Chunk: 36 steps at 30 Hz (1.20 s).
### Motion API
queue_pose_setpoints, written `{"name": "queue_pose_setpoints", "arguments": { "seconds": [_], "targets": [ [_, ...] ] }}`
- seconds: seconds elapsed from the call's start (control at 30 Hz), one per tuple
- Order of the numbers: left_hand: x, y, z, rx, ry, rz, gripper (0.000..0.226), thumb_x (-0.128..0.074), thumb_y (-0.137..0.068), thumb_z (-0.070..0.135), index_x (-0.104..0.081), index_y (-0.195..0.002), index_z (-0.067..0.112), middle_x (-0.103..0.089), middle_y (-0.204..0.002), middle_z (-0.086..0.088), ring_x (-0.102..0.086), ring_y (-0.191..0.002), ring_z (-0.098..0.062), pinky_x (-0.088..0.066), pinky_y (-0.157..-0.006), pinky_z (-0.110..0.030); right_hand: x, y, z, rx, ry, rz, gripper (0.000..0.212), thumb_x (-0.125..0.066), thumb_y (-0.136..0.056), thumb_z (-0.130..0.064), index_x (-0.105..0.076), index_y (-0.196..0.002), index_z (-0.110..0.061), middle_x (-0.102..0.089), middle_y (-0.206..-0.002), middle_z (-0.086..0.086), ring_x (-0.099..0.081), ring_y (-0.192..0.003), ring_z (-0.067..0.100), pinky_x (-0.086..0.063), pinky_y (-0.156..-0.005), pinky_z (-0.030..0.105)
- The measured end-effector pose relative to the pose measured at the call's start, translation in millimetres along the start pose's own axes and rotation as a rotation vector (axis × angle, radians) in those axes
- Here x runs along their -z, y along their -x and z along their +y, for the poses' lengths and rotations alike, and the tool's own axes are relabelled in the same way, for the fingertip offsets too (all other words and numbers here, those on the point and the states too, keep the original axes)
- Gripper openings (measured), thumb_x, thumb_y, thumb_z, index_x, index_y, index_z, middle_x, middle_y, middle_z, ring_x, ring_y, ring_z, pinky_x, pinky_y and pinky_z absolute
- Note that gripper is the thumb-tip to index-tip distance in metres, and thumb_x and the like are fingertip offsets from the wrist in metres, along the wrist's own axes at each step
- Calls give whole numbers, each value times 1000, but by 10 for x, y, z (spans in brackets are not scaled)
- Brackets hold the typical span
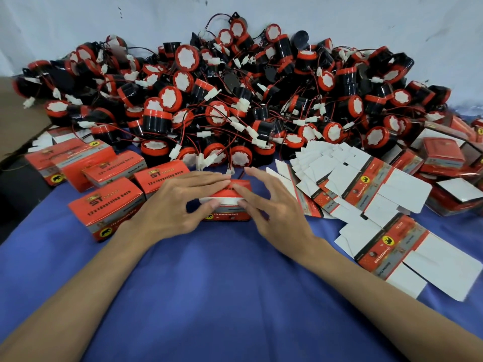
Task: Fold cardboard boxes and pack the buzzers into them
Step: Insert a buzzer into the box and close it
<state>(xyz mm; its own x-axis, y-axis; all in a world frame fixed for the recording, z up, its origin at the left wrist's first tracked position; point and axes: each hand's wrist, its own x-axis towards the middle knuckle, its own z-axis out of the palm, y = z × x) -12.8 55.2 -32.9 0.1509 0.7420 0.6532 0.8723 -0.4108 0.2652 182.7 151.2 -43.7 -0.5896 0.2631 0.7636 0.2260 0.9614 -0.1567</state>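
A small red cardboard box [226,217] stands on the blue cloth in the middle, its white-edged top flap folded down. My left hand [177,205] lies over its left side, fingers straight across the top and thumb against the flap edge. My right hand [274,207] presses from the right, index finger on the top, thumb at the flap, other fingers spread. What is inside the box is hidden. Behind it lies a big heap of black and red buzzers [235,100] with red wires and white plugs.
Several closed red boxes [104,205] stand in rows at the left. Flat unfolded box blanks [366,184] fan out at the right, with part-folded boxes [444,158] behind them. A brown carton [21,113] sits at the far left. Blue cloth [222,283] covers the table.
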Motion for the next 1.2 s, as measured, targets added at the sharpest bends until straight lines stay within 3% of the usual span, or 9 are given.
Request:
{"name": "queue_pose_setpoints", "arguments": {
  "seconds": [0.23, 0.37, 0.73, 0.93, 1.03, 1.2],
  "targets": [
    [-15, -21, 53, 0, -14, 29, 37, -63, -88, 22, -63, -119, 1, -59, -122, 2, -54, -117, -8, -40, -105, -17, 4, -29, 5, -154, -269, 21, 24, -72, -82, -8, -74, -106, -6, -70, -113, 7, -65, -111, 21, -49, -98, 49],
    [-63, -26, 83, 32, 52, 72, 39, -68, -81, 9, -59, -118, 0, -59, -118, 1, -52, -116, -5, -40, -104, -16, -10, -13, 11, -106, -216, 35, 23, -73, -81, -7, -74, -104, -5, -71, -110, 8, -66, -109, 22, -53, -91, 48],
    [-55, -42, 135, 58, 76, 70, 34, -72, -79, 11, -67, -111, -1, -65, -113, -1, -59, -113, -12, -47, -101, -23, -5, 23, 29, 92, 13, 89, 20, -65, -87, -11, -74, -102, -2, -72, -107, 10, -69, -102, 23, -58, -80, 40],
    [-90, -26, 115, 54, 71, 106, 36, -74, -77, -1, -65, -111, 0, -64, -112, -2, -59, -113, -12, -46, -101, -21, -17, 21, 1, 27, -35, 107, 21, -73, -80, -5, -75, -101, -2, -72, -105, 11, -70, -100, 25, -59, -78, 41],
    [-105, -26, 121, 82, 76, 117, 36, -75, -75, -6, -66, -110, -3, -64, -113, -3, -59, -113, -12, -44, -101, -18, -3, 29, -2, -11, -72, 100, 23, -73, -79, -2, -74, -102, -1, -72, -105, 12, -70, -98, 26, -60, -70, 41],
    [-79, -33, 144, 95, 121, 103, 33, -68, -83, 9, -62, -115, 1, -66, -114, -2, -60, -115, -14, -47, -101, -24, 1, 27, -8, 18, -23, 93, 22, -73, -80, -1, -74, -102, -1, -73, -103, 12, -71, -96, 25, -59, -62, 38]
  ]
}}
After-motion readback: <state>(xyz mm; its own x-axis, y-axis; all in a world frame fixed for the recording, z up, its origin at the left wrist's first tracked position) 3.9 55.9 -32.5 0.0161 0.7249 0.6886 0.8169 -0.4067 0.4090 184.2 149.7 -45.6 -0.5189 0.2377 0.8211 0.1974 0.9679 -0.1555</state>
